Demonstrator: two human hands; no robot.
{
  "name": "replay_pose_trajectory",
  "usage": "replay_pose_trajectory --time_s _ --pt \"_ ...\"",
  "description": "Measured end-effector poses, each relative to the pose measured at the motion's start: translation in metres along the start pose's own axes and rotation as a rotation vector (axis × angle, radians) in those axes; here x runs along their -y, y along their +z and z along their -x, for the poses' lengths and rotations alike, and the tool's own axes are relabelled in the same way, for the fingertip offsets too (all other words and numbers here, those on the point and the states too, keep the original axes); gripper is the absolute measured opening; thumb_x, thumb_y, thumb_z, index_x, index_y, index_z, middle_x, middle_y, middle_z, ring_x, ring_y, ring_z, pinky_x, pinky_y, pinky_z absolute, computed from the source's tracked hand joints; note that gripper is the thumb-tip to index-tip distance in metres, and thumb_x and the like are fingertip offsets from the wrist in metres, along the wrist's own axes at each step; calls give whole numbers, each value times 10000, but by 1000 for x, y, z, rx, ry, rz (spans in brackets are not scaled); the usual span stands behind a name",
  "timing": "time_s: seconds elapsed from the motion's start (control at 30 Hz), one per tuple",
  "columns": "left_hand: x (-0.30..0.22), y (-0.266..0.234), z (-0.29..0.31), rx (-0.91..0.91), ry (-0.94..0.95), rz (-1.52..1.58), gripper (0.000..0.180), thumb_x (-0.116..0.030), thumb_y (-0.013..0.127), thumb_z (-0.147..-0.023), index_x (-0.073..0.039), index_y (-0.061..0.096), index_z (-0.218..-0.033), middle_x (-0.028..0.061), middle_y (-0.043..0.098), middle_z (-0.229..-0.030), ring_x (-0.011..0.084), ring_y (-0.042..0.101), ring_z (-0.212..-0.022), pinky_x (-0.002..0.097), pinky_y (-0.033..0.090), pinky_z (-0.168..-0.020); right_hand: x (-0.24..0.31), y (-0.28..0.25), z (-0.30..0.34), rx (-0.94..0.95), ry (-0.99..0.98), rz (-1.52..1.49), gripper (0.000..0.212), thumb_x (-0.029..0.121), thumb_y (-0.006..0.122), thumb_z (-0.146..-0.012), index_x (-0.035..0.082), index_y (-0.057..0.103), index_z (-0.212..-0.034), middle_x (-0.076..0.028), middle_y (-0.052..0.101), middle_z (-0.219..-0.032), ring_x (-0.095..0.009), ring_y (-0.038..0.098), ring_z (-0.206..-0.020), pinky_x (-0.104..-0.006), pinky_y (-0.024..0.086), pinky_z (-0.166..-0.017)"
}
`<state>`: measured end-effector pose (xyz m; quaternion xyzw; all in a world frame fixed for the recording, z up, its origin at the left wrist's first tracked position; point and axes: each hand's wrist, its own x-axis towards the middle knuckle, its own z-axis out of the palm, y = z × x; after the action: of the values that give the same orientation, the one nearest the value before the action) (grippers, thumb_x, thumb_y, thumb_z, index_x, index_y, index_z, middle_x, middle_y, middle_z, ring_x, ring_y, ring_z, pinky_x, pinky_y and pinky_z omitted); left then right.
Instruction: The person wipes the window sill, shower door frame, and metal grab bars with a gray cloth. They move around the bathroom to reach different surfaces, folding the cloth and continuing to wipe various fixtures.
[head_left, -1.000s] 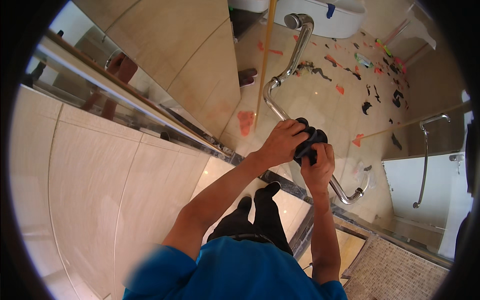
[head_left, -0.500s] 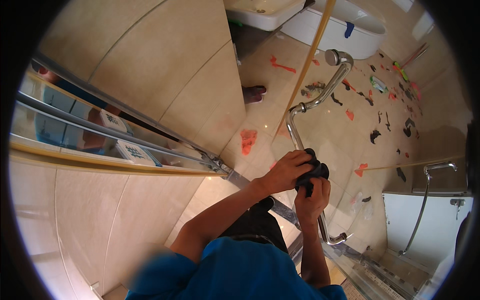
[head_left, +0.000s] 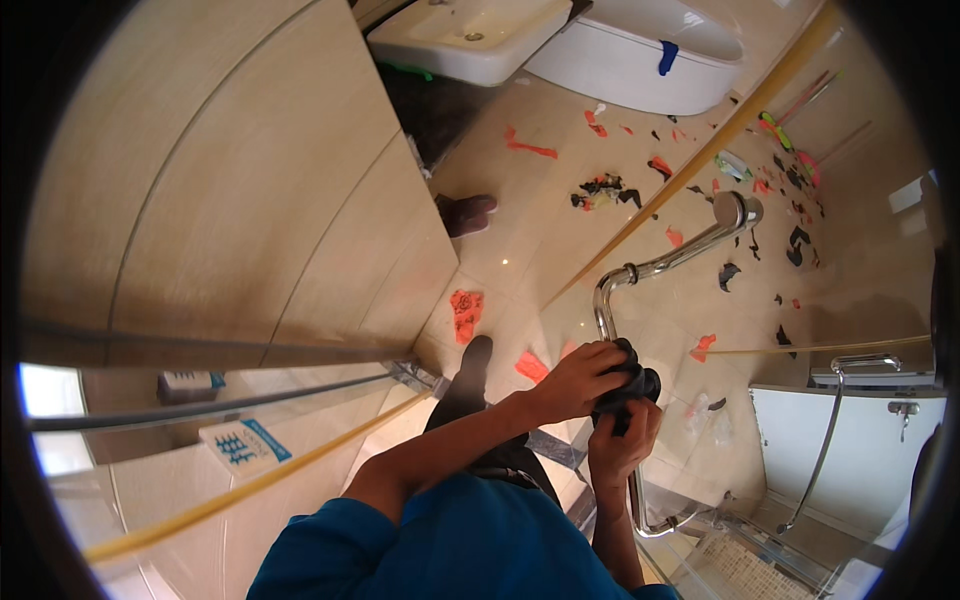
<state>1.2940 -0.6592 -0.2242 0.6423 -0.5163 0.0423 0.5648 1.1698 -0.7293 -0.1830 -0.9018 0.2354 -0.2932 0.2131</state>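
Both my hands meet on a black bundle (head_left: 622, 392) with rounded lobes; its exact kind cannot be made out. My left hand (head_left: 580, 382) comes in from the left, its fingers bent over the top of the bundle. From below, my right hand (head_left: 625, 440) grips the lower part, thumb and fingers curled and partly hidden. Right behind the bundle runs a bent chrome door handle (head_left: 690, 250), its lower end showing below my right hand. Whether the bundle touches the handle, I cannot tell.
Orange scraps (head_left: 467, 316) and dark scraps (head_left: 728, 275) litter the tiled floor. A white sink (head_left: 500, 50) and a white bathtub (head_left: 620, 70) stand at the far side. One dark shoe (head_left: 466, 214) shows beside the left wall. A glass panel bears a sign (head_left: 245, 447).
My view has shifted forward, and my foot now shows ahead of me on the floor. Both hands still grip the black bundle; the door handle appears farther right at its upper end.
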Motion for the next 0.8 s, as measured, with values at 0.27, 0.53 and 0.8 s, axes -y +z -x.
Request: replay_pose_trajectory --time_s 0.27,0.53,0.8 --pt "73 -17 -14 36 -27 83 408 -37 705 -651 -59 648 -1054 112 562 -1149 331 523 -1122 411 462 -949 1 74 -31 -82 77 113 257 -33 603 -677 46 571 -919 -154 566 -942 -358 564 -836 -423 471 -722" --pt "102 -11 -20 140 18 240 399 21 683 -643 -61 655 -1033 97 575 -1116 320 545 -1091 403 468 -940 -1 95 -19 -195 245 142 258 -45 589 -671 30 564 -917 -158 578 -935 -344 569 -825 -408 477 -722" --pt "140 -6 -43 152 96 417 343 84 661 -653 -33 665 -976 106 588 -1061 328 576 -1004 388 517 -838 -5 117 -44 -225 301 141 223 -41 579 -671 27 558 -882 -152 573 -892 -332 565 -772 -396 475 -678"
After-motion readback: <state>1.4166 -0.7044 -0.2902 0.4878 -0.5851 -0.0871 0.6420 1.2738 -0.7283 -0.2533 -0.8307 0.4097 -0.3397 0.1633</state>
